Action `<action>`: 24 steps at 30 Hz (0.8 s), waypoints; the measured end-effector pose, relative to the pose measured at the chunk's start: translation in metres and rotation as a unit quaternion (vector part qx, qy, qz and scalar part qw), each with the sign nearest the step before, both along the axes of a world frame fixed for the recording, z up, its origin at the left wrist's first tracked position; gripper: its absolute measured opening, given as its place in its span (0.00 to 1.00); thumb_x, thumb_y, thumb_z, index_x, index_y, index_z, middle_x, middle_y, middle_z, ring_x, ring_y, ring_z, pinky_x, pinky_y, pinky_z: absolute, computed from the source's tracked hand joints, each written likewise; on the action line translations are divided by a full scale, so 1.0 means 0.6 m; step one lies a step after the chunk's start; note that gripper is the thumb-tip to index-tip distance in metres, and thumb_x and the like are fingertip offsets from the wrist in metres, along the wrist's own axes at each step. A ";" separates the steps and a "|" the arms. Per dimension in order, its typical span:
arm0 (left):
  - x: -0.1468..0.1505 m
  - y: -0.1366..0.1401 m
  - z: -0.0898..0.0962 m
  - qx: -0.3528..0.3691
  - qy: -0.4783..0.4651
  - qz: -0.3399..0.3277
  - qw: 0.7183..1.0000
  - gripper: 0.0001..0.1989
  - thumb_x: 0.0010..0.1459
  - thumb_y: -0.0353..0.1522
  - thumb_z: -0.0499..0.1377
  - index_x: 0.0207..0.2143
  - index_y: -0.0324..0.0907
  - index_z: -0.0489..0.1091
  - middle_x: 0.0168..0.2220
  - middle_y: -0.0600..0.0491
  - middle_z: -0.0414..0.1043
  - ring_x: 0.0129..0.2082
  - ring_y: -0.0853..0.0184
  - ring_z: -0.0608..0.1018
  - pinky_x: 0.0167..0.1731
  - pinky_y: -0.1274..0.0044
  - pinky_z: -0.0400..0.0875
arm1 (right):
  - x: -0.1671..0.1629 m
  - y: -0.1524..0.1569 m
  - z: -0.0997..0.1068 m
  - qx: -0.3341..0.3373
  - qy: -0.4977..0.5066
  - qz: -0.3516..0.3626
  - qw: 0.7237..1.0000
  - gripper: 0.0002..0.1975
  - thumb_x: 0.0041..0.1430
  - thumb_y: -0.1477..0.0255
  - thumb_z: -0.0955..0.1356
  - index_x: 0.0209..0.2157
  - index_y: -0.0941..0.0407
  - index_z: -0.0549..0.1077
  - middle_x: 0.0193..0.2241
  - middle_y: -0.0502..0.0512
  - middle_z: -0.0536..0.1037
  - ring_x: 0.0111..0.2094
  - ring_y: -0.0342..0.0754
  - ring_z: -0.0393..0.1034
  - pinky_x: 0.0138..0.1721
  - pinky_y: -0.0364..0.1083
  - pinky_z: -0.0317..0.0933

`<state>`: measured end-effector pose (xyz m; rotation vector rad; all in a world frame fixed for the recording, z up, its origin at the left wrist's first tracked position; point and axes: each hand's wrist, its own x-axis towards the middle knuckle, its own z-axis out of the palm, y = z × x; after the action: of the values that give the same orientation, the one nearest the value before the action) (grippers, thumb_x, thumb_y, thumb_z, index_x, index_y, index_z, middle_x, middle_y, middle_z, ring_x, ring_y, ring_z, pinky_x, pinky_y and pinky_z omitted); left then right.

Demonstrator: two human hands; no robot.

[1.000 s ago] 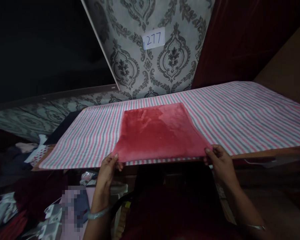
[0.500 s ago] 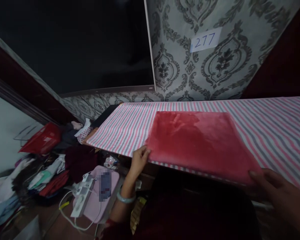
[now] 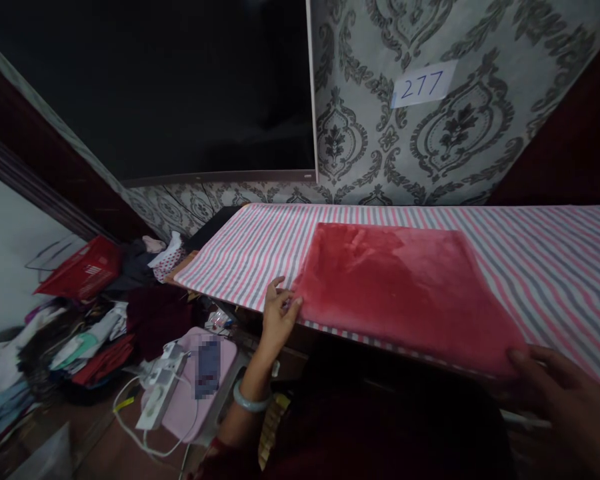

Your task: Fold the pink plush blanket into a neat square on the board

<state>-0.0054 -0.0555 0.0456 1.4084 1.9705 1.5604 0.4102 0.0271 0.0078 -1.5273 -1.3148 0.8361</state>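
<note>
A red piece of plush cloth [image 3: 395, 293] lies spread in a rough rectangle on the striped cover [image 3: 250, 247] of the table. Its pile shows darker and lighter patches. At the near left corner, my left hand [image 3: 279, 317] pinches the cloth's edge between thumb and finger, other fingers raised. My right hand [image 3: 560, 380] holds the near right corner, thumb and fingers closed on it, partly in shadow. The cloth's near edge runs along the table's front edge between both hands.
Behind the table are a dark television [image 3: 180, 93] and a patterned wall with a paper label [image 3: 423, 85]. To the left, clothes [image 3: 95, 340] and a red bag [image 3: 85, 267] lie piled. A power strip [image 3: 163, 387] with cables rests on a pink stool [image 3: 185, 420].
Some fingers of my left hand have lifted from the cloth while the pinch stays. The view has shifted slightly; the cloth lies nearly the same, its right corner still held.
</note>
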 end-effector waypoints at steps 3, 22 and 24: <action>-0.005 0.001 0.002 -0.013 -0.046 -0.034 0.998 0.21 0.55 0.52 0.64 0.28 0.43 0.76 0.52 0.42 0.73 0.54 0.54 0.74 0.50 0.67 0.69 | -0.014 0.003 0.021 -0.057 0.074 -0.041 0.995 0.28 0.43 0.48 0.74 0.43 0.49 0.76 0.35 0.61 0.80 0.27 0.56 0.75 0.23 0.52 0.67; -0.022 0.040 -0.002 -0.066 -0.276 0.012 0.959 0.27 0.35 0.53 0.72 0.29 0.41 0.73 0.24 0.55 0.73 0.26 0.64 0.74 0.30 0.74 0.72 | -0.028 0.039 0.010 0.041 0.078 0.053 0.995 0.26 0.46 0.44 0.71 0.27 0.54 0.69 0.22 0.47 0.67 0.25 0.45 0.63 0.29 0.45 0.60; -0.027 0.039 0.002 -0.089 -0.257 -0.012 0.962 0.29 0.36 0.54 0.71 0.30 0.41 0.74 0.25 0.54 0.74 0.27 0.64 0.75 0.31 0.73 0.72 | -0.026 0.040 0.008 0.042 0.074 0.068 0.994 0.25 0.49 0.45 0.70 0.28 0.54 0.69 0.22 0.48 0.69 0.26 0.45 0.64 0.30 0.45 0.61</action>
<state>-0.0214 -0.0320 0.0467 0.8406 1.7136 1.5009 0.3944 0.0513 0.0126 -1.2957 -1.3395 0.9486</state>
